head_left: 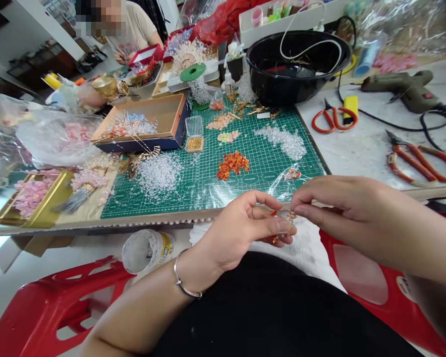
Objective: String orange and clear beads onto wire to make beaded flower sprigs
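Observation:
Both hands meet just below the table's near edge, over my lap. My left hand (245, 225) is curled, its fingers pinching a small clear piece with orange beads (282, 220). My right hand (334, 203) pinches the same small piece from the right, fingertips pressed together. On the green cutting mat (260, 163) right above lie a pile of orange beads (233, 164), heaps of clear beads (158, 173) and a clear plastic bag (286, 181) with a few orange beads.
A wooden tray (163, 119) with beaded pieces, a black bowl (301, 62), orange scissors (332, 119), pliers (419, 161) and a glue gun (405, 87) sit on the table. Another person sits at the far left end. Red stools (52, 307) flank my legs.

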Demonstrator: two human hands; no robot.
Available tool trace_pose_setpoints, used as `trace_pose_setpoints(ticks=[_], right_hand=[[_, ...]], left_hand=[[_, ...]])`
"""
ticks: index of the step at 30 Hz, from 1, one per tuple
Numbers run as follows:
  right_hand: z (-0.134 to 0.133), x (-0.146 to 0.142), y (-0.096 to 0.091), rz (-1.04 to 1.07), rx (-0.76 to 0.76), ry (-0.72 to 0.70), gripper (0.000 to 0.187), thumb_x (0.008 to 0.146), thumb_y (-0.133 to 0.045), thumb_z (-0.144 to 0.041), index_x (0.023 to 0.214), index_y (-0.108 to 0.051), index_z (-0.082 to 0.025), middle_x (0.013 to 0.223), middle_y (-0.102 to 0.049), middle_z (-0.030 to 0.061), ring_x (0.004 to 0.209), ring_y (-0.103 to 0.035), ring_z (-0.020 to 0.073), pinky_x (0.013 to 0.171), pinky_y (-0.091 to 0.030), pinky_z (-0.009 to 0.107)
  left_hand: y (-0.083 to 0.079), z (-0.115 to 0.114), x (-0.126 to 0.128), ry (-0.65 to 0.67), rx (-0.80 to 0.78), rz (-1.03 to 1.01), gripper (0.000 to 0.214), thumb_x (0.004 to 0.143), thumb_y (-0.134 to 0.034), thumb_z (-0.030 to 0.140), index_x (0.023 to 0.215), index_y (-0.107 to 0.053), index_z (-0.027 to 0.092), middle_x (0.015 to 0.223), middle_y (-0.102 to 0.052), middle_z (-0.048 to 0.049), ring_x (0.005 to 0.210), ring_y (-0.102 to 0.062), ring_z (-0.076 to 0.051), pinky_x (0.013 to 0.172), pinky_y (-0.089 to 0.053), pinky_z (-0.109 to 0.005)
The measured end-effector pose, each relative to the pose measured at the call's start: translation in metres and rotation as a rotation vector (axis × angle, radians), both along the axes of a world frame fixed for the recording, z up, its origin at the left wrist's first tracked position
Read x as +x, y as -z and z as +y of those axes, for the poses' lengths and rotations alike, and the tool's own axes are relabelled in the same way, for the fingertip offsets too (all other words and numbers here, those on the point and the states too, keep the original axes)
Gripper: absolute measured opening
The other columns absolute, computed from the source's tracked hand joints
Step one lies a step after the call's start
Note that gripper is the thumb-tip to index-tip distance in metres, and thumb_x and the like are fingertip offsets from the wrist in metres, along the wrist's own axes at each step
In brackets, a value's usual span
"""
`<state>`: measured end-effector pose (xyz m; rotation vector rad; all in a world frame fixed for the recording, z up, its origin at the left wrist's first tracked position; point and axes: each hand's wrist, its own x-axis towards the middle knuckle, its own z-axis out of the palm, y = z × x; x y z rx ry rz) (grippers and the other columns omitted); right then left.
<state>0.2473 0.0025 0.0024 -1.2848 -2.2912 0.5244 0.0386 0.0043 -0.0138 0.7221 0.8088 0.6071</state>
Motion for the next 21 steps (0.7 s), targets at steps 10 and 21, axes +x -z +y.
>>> trace_pose_setpoints(ticks=[10, 21], right_hand=[[-0.026, -0.013, 0.007, -0.278, 0.449, -0.136, 0.042, 0.101, -0.05, -0.044, 0.124, -0.057, -0.01, 0.108, -0.075, 0.0189, 0.092, -0.071, 0.0355, 0.09, -0.048, 0.054], [-0.04, -0.015, 0.013, -0.053, 0.471, 0.013, 0.014, 0.094, -0.058, -0.011, 0.107, -0.061, -0.015, 0.122, -0.07, 0.0189, 0.113, -0.067, 0.0324, 0.102, -0.051, 0.051]], left_hand=[[-0.002, 0.006, 0.004, -0.044, -0.058, -0.033, 0.037, 0.077, -0.085, 0.026, 0.097, -0.055, 0.016, 0.071, -0.07, 0.001, 0.066, -0.068, -0.011, 0.07, -0.053, -0.025], [-0.006, 0.004, 0.006, -0.104, -0.016, -0.018, 0.042, 0.076, -0.086, 0.026, 0.1, -0.052, 0.018, 0.076, -0.073, -0.0011, 0.068, -0.069, -0.013, 0.069, -0.053, -0.025]])
